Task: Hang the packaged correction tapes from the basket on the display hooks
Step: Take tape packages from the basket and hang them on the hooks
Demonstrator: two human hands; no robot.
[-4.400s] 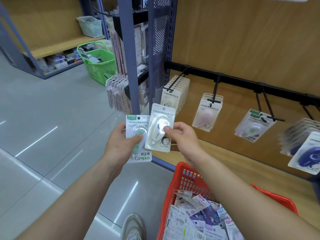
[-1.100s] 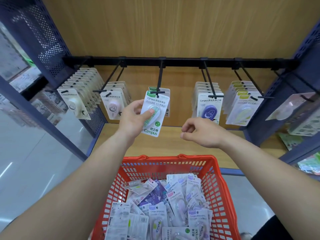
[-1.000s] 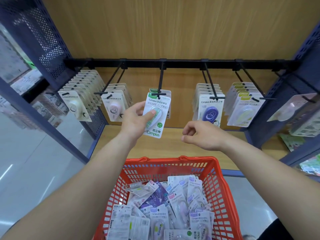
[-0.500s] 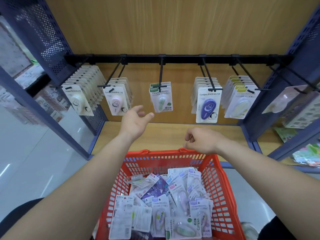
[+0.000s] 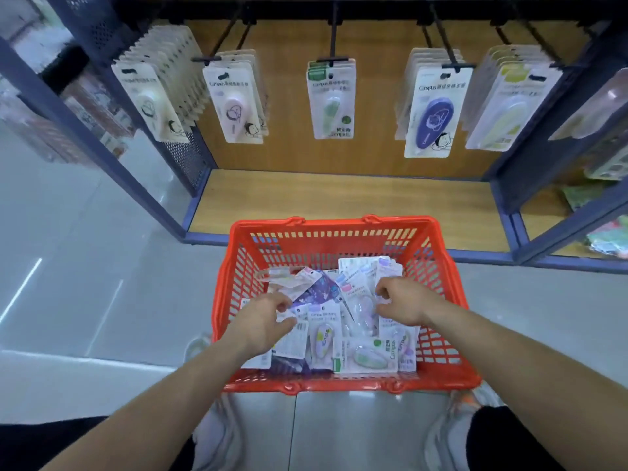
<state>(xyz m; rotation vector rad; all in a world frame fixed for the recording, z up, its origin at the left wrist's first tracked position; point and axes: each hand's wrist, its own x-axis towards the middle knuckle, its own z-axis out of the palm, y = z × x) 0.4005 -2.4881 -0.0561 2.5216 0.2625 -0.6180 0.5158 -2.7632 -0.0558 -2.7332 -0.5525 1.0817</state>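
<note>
The red basket (image 5: 339, 229) stands on the floor in front of me, holding several loose packaged correction tapes (image 5: 365, 356). Both hands reach down into it. My left hand (image 5: 263, 322) hovers over the left part of the pile, its thumb and curled fingers at the edge of a white pack. Over the right part, my right hand (image 5: 402, 300) has its fingers curled down onto the packs. Whether either hand grips a pack is unclear. A green-labelled pack (image 5: 331, 100) hangs at the front of the middle display hook (image 5: 333, 39).
Other hooks carry rows of cream packs (image 5: 153, 96), pink packs (image 5: 234, 103), purple packs (image 5: 433, 120) and yellow packs (image 5: 506, 107). A wooden shelf (image 5: 339, 195) with a blue frame lies below them. My shoes show beside the basket.
My left hand hung the green-labelled pack on the middle hook and let go. Both hands then dropped from shelf height into the basket, and my view tilted downward.
</note>
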